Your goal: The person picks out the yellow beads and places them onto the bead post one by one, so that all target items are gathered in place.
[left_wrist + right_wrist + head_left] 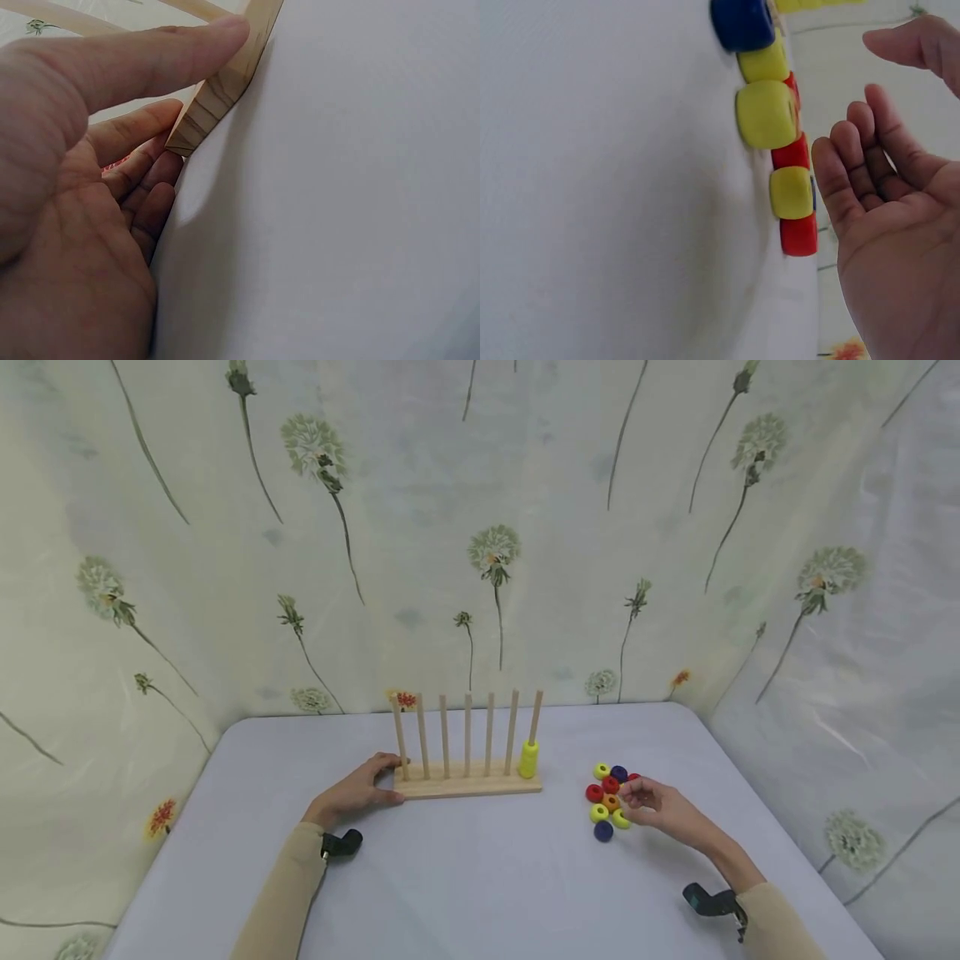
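A wooden peg rack point(468, 789) with several upright pegs stands near the back of the table. Yellow beads point(528, 760) are stacked on its rightmost peg. My left hand point(356, 789) holds the rack's left end, the thumb at the front and the fingers behind; the left wrist view shows the base's end point(206, 116) between them. To the right lies a group of loose beads: red point(594, 793), yellow point(598, 812), blue point(603, 832) and orange point(611, 802). My right hand point(667, 810) hovers at that group's right side. In the right wrist view its thumb and fingers are apart, with nothing between them.
The table point(465, 877) has a plain white cover. A curtain with a dandelion print point(420, 568) hangs behind the table and at both sides. Dark wrist devices point(708, 900) are strapped to both forearms.
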`<act>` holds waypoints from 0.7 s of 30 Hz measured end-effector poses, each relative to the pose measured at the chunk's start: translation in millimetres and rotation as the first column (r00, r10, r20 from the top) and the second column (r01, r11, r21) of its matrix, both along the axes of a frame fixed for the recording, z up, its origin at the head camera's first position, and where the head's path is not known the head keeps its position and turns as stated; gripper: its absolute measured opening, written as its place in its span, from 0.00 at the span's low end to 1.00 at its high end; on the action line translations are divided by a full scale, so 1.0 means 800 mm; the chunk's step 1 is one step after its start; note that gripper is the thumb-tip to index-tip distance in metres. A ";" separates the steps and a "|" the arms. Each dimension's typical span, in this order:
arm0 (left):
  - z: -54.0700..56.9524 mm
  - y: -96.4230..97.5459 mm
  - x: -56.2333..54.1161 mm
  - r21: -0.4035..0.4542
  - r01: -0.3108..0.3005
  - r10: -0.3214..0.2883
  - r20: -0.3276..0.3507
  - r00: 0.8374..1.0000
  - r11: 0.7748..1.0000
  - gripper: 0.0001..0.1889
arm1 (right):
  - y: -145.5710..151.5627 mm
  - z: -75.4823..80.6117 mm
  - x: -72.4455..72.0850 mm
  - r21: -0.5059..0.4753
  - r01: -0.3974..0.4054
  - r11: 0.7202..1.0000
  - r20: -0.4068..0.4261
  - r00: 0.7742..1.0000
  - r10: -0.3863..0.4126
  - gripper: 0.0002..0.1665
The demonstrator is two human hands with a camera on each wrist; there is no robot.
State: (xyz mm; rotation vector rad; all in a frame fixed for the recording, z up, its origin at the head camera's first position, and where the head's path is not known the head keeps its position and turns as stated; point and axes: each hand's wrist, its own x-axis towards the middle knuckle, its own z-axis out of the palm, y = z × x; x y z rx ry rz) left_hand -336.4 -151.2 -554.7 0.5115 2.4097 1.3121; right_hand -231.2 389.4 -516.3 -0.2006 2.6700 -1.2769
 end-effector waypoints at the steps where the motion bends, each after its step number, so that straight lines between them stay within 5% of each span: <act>1: 0.000 0.000 0.000 0.000 -0.002 0.002 0.005 1.000 1.000 0.39 | 0.001 -0.003 0.000 -0.005 0.013 1.000 0.021 1.000 -0.013 0.26; 10: -0.001 -0.002 -0.002 -0.001 -0.009 0.009 0.017 1.000 1.000 0.40 | 0.003 -0.024 -0.003 0.030 0.040 0.999 0.047 0.998 -0.041 0.28; 21: -0.001 0.000 0.000 -0.006 -0.005 0.005 0.011 1.000 1.000 0.39 | -0.004 -0.028 -0.003 0.091 0.059 0.994 0.041 0.997 -0.063 0.27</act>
